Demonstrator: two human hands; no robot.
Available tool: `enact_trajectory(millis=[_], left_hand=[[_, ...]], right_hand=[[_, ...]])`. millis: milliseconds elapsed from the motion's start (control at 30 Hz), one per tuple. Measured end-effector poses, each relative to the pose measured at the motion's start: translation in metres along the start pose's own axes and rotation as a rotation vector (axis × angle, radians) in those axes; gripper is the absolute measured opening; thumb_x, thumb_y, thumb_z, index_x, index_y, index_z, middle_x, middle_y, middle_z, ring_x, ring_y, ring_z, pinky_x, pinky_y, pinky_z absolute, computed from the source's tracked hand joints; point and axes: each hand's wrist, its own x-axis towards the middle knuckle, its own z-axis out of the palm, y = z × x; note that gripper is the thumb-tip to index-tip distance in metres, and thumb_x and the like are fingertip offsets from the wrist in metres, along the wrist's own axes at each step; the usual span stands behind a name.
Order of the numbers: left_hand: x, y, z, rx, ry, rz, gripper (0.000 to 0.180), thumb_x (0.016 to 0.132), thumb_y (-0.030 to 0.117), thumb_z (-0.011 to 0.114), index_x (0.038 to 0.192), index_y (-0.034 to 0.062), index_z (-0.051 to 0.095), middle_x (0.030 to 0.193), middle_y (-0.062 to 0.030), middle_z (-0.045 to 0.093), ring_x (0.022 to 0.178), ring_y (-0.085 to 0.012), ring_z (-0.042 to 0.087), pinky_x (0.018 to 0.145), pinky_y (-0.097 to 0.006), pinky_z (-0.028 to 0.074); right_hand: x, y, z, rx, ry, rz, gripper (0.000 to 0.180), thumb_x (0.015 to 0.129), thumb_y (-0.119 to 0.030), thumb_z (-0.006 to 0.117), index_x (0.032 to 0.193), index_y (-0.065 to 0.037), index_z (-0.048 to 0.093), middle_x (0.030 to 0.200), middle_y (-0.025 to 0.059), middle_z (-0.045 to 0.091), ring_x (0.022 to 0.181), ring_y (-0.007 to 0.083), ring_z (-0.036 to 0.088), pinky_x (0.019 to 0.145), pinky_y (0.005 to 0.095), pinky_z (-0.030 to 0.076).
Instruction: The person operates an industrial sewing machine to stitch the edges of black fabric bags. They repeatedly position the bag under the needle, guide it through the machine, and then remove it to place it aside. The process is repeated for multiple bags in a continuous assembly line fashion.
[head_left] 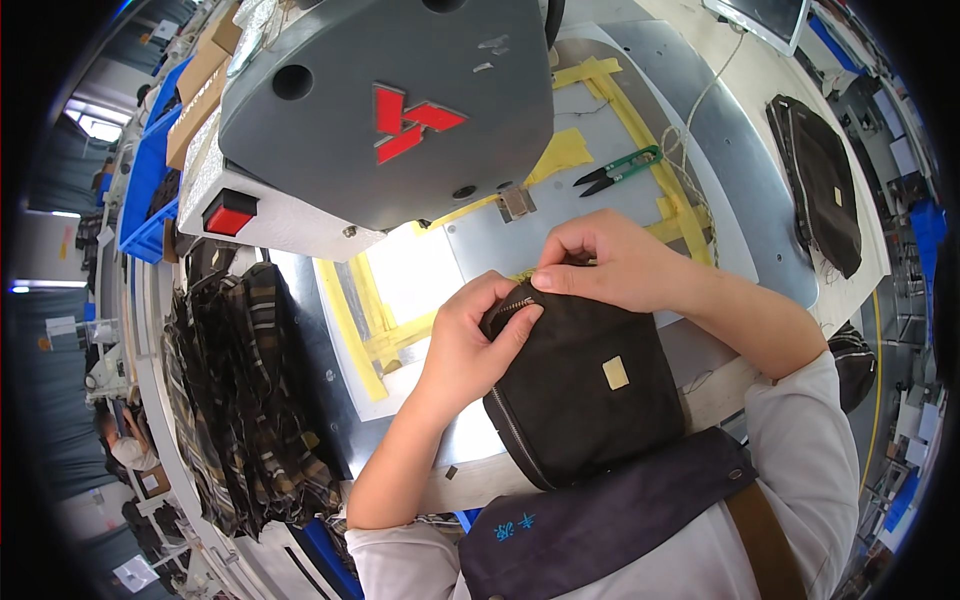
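A black fabric pouch [575, 390] with a small cream label lies at the near edge of the machine table, in front of me. A zipper runs down its left side and across its upper left corner. My left hand [477, 335] grips that corner, thumb on top and fingers tucked behind beside the zipper teeth. With thumb and fingers pinched, my right hand [605, 262] holds the pouch's top edge just right of the zipper end. Its fingertips partly hide what they pinch. Beyond the hands, green-handled thread snips [618, 171] lie on the plate.
A grey sewing machine head [390, 110] with a red switch [229, 213] overhangs the table. Yellow tape [640, 115] frames the work plate. Plaid and black fabric pieces [245, 390] are piled at left. Another black pouch [818, 185] lies at right, near a loose cord [690, 130].
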Motion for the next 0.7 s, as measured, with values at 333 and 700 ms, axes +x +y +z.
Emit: enact_trajectory(millis=[333, 700], left_hand=[[-0.001, -0.008, 0.007, 0.049, 0.13, 0.113, 0.016, 0.079, -0.003, 0.072, 0.088, 0.0018, 0.06, 0.082, -0.0032, 0.06, 0.075, -0.0113, 0.055, 0.071, -0.024, 0.047], [-0.014, -0.013, 0.007, 0.451, 0.365, 0.882, 0.036, 0.055, 0.004, 0.079, 0.086, 0.0115, 0.064, 0.083, -0.0023, 0.061, 0.066, -0.0163, 0.062, 0.05, -0.027, 0.046]], right_hand=[[-0.004, -0.001, 0.005, -0.238, 0.122, -0.245, 0.014, 0.081, -0.016, 0.074, 0.084, -0.005, 0.067, 0.076, 0.0027, 0.062, 0.071, 0.0146, 0.058, 0.066, 0.0295, 0.045], [-0.038, 0.005, 0.018, -0.959, 0.376, -1.282, 0.011, 0.073, -0.01, 0.072, 0.08, -0.008, 0.063, 0.081, 0.0001, 0.057, 0.075, 0.0156, 0.057, 0.071, 0.0298, 0.053]])
